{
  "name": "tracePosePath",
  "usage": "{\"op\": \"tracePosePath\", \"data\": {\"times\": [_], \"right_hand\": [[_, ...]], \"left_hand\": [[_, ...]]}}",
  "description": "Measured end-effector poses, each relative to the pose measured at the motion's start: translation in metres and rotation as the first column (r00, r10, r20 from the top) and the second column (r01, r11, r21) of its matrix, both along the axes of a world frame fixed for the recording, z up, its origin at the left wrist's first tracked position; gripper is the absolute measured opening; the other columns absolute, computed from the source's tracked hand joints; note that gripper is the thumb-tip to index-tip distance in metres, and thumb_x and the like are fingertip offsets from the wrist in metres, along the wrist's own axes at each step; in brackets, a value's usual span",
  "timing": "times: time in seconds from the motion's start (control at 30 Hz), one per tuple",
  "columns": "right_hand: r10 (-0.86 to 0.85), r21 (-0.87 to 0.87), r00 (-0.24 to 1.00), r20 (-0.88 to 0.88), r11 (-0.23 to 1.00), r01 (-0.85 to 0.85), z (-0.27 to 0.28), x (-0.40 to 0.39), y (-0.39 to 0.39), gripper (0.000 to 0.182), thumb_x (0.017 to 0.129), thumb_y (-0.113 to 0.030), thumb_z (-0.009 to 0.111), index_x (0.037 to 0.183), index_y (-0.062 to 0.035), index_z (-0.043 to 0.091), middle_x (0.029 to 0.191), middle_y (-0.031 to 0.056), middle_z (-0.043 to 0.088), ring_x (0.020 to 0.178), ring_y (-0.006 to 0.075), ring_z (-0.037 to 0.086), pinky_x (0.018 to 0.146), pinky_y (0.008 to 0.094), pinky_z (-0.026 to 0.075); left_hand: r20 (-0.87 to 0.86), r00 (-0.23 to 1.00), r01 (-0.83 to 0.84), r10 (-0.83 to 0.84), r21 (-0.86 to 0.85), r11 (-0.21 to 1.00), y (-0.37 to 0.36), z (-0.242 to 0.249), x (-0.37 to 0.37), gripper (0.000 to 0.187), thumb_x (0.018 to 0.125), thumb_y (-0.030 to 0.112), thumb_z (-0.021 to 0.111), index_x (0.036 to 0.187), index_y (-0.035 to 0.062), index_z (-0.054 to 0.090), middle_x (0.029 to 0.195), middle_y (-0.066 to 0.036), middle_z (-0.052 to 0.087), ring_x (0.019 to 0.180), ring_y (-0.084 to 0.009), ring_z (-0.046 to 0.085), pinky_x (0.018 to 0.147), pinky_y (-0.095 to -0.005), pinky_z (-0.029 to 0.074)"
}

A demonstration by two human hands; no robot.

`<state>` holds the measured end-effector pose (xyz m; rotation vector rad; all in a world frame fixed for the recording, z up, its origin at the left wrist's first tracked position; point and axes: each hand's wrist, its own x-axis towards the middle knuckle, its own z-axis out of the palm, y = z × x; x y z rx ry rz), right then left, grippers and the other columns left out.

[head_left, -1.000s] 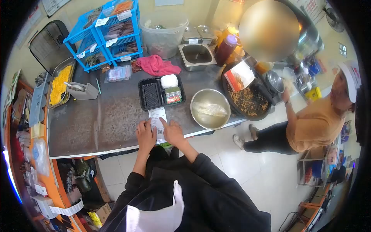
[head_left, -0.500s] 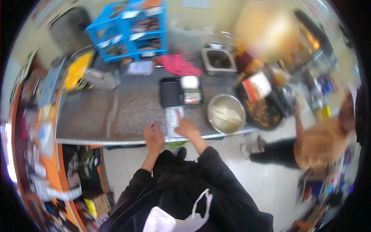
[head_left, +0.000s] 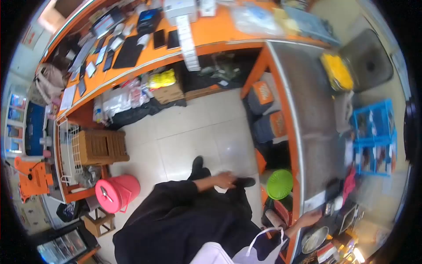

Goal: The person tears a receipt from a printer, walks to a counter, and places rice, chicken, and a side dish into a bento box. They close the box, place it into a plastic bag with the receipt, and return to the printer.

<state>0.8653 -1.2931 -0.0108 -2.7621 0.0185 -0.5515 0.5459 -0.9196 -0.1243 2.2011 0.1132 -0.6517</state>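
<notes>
Paper (head_left: pixel 314 201) beside the right hand alone

The left hand (head_left: pixel 225 179) has swung off it over the floor (head_left: pixel 184 132), so two-handed work looks paused. Its blurred fingers seem loosely bent, nothing visible in them. The right hand's (head_left: pixel 311 218) fingers reach past the counter (head_left: pixel 316 158) edge, just beside the paper; their opening and contact are unclear.

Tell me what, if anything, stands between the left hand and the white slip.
The counter's edge crosses the way, with the green basket lower down on the left hand's side. Nothing visible stands between the right hand and the slip.
</notes>
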Motion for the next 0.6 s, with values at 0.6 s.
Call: {"op": "tracePosePath", "data": {"times": [0.6], "right_hand": [[0.764, 0.558, 0.478, -0.434, 0.644, -0.523, -0.2, -0.28, 0.497, 0.022, 0.09, -0.018, 0.066, 0.076, -0.0037, 0.056, 0.074, 0.0129, 0.061, 0.072, 0.0321, 0.061, 0.065, 0.0412, 0.047]], "left_hand": [[0.307, 0.363, -0.931, 0.88, 0.099, 0.35, 0.481, -0.134, -0.177, 0.02, 0.091, 0.02, 0.06, 0.105, 0.0059, 0.065, 0.104, -0.018, 0.068, 0.096, -0.0325, 0.065, 0.084, -0.0404, 0.052]]}}
